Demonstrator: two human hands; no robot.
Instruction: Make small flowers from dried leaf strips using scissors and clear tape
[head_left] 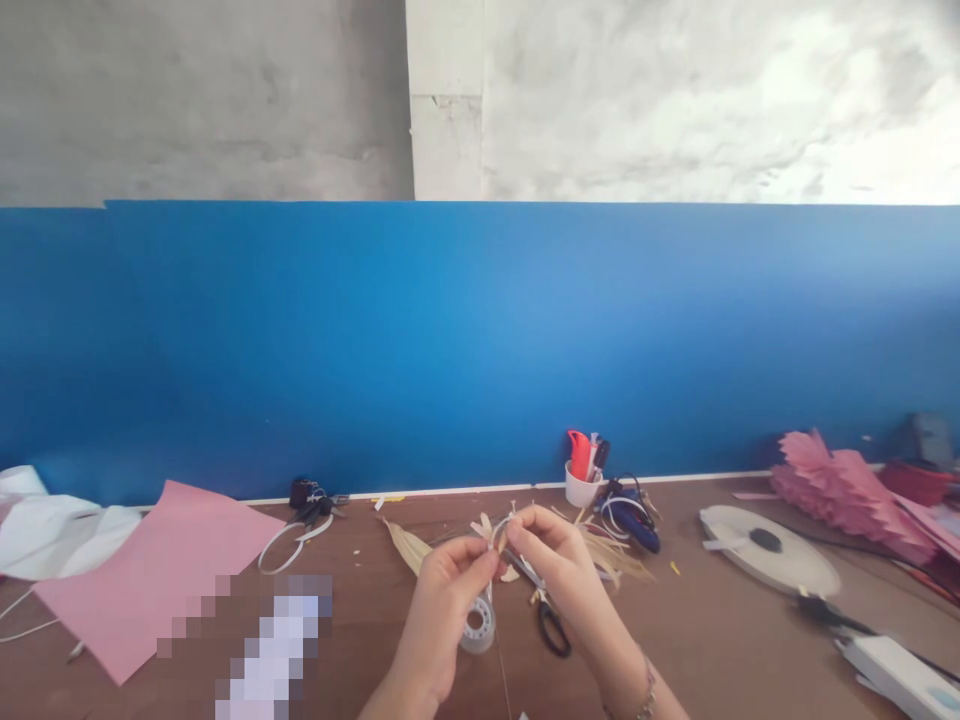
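Note:
My left hand (450, 592) and my right hand (556, 565) meet above the brown table. The left fingers pinch a small pale flower-like piece (484, 530). Between my right thumb and fingers is a thin pale strip (502, 540), close to that piece. A clear tape roll (478, 628) lies beneath, beside my left hand. Black-handled scissors (553, 630) rest under my right wrist, partly covered. Dried beige husks (409, 545) lie behind my left hand, and more husk strips (619, 560) lie to the right of my right hand.
A white cup (583, 486) with pens stands by the blue partition (480, 350). Pink paper (161, 570) and black keys (311, 510) lie left. Right are an oval cream object (795, 560), pink folded paper (847, 495) and a white power strip (900, 675).

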